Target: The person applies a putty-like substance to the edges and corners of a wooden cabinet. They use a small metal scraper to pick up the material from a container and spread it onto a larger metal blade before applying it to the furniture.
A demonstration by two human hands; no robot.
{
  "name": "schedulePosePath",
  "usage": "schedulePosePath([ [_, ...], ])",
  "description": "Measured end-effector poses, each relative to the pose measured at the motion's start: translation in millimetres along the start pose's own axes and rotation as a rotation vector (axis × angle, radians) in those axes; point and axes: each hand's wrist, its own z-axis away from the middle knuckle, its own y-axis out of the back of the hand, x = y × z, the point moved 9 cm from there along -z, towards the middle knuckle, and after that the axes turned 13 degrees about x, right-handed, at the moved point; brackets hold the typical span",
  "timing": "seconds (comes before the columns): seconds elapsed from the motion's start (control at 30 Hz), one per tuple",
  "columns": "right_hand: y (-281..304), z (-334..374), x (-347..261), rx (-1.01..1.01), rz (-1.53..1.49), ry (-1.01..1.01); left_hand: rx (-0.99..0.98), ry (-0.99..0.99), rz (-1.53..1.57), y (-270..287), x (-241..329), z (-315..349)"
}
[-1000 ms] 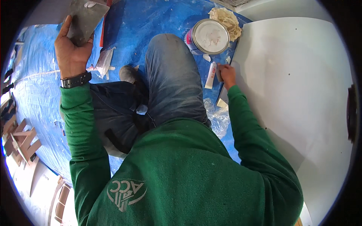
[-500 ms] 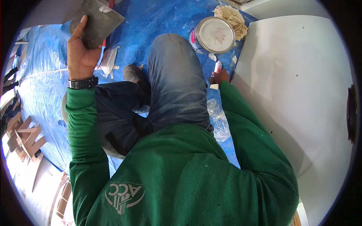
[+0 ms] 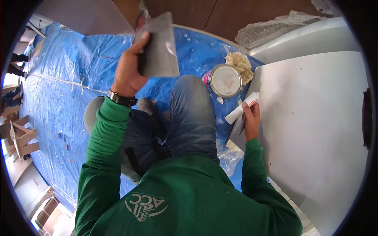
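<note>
My left hand (image 3: 129, 72) grips a flat grey rectangular plate (image 3: 162, 53), thumb laid across its face; a small whitish smear sits near one edge. My right hand (image 3: 252, 122) is closed on a white tube (image 3: 238, 111) with red print, held slantwise above the edge of the white panel. A thin greyish flat piece (image 3: 238, 129) shows under the same hand; whether the fingers hold it too I cannot tell. Ahead of the tube stands a round tin (image 3: 225, 80) with its lid smeared. Crumpled cream paper or cloth (image 3: 240, 64) lies behind the tin.
A large white panel (image 3: 311, 114) with small dark holes fills the right side. Blue sheeting (image 3: 75, 118) covers the floor. Clear plastic wrap (image 3: 228, 158) lies beside my knee. Brown boards (image 3: 177, 11) stand at the far side. Wooden pieces (image 3: 25, 135) are at far left.
My right hand has lifted the white tube from beside the tin and brought it nearer, over the panel's edge. My left hand has shifted right in view with the plate, now turned more upright.
</note>
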Motion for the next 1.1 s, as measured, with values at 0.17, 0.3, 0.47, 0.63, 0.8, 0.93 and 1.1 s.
schedulePosePath([
  [0.17, -77.6, 18.2, -104.4, -0.264, -0.122, 0.081, -0.295, 0.304, -0.119, -33.1, -55.2, 19.6],
  [0.3, -147.4, 42.6, -166.1, -0.476, -0.230, 0.210, -0.388, 0.348, -0.164, -47.3, -68.5, 42.1],
  [0.47, -181.5, 44.3, -198.7, -0.499, 0.134, 0.494, -0.460, 0.246, -0.275, -55.3, -58.9, 55.3],
  [0.63, -184.6, 49.4, -226.2, -0.512, 0.069, 0.464, -0.531, 0.050, -0.447, -68.7, -37.6, 65.7],
  [0.8, -181.1, 47.7, -246.8, -0.474, 0.084, 0.597, -0.559, -0.003, -0.489, -73.5, -26.4, 72.4],
  [0.93, -159.6, 9.5, -215.8, -0.341, -0.015, 0.191, -0.675, -0.147, -0.503, -77.5, -21.4, 70.3],
  [1.1, -155.2, 4.0, -159.5, -0.342, -0.471, -0.386, -0.721, -0.343, -0.532, -81.9, -6.2, 76.7],
])
